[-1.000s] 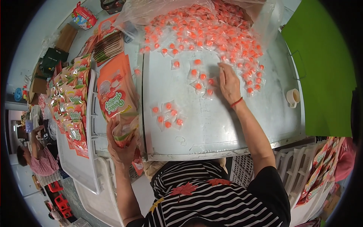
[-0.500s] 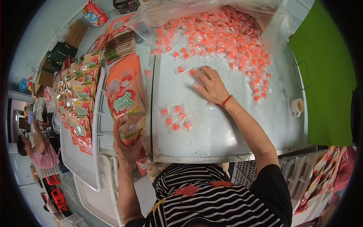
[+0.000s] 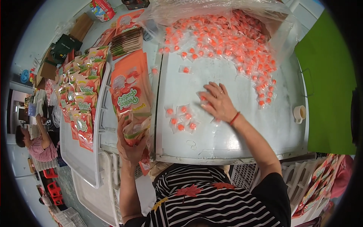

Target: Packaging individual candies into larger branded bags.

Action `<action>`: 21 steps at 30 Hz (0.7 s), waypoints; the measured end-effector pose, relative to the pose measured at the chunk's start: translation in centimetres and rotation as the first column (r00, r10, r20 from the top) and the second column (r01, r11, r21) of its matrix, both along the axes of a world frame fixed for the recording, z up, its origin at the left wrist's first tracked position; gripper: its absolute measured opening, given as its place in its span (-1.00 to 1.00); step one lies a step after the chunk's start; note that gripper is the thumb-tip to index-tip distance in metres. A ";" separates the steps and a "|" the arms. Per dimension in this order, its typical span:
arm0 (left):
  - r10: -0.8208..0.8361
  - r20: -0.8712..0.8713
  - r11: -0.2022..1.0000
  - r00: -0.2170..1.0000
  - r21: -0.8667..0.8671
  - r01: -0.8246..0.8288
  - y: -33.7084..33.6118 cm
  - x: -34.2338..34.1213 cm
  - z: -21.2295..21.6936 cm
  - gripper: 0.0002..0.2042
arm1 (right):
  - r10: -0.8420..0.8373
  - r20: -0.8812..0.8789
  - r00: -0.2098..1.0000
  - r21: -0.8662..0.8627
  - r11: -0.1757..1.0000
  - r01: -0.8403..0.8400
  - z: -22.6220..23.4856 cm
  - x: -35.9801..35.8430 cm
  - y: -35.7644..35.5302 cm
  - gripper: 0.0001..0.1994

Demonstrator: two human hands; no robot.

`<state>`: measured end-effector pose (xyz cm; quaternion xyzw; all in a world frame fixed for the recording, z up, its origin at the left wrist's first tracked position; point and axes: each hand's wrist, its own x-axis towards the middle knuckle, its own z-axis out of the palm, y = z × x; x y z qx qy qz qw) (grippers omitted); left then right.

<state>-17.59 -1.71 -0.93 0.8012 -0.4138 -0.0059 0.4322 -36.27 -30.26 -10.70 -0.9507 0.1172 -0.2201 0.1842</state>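
White table (image 3: pixel 242 125) spans view. Big heap of wrapped orange candies (image 3: pixel 227 41) at far edge, mostly unsorted. Filled pouches (image 3: pixel 81 102) line tray at left. Small candy cluster (image 3: pixel 180 118) pulled near. Right hand (image 3: pixel 218 101) spread flat, sweeping candies. Left hand (image 3: pixel 130 145) grips open orange pouch (image 3: pixel 130 94), seemingly unfilled.

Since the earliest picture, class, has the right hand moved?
Yes. The right hand has slid from the big candy heap toward the small candy cluster.

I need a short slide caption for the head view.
Right hand sweeps wrapped orange candies on a metal table; left hand holds an orange pouch.
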 end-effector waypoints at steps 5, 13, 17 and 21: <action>-0.056 0.039 0.998 0.998 -0.011 0.057 -1.7 -0.3 -0.2 -0.21 | -0.179 0.043 0.983 0.126 0.977 0.173 0.0 1.4 5.7 -0.58; -0.053 -0.016 0.998 0.998 0.038 0.054 -0.3 -1.1 0.7 -0.20 | -0.610 0.246 0.753 -0.105 0.756 0.646 1.6 -6.0 -3.9 -0.61; -0.100 0.056 0.995 0.993 0.008 0.100 -1.5 -1.1 -0.4 -0.24 | -0.706 0.122 0.698 -0.165 0.679 0.715 0.0 -12.7 -7.5 -0.63; -0.112 -0.059 0.993 0.992 0.023 0.113 -2.6 -1.1 0.1 -0.19 | -0.693 0.050 0.719 -0.134 0.709 0.693 -1.0 -11.4 -3.2 -0.69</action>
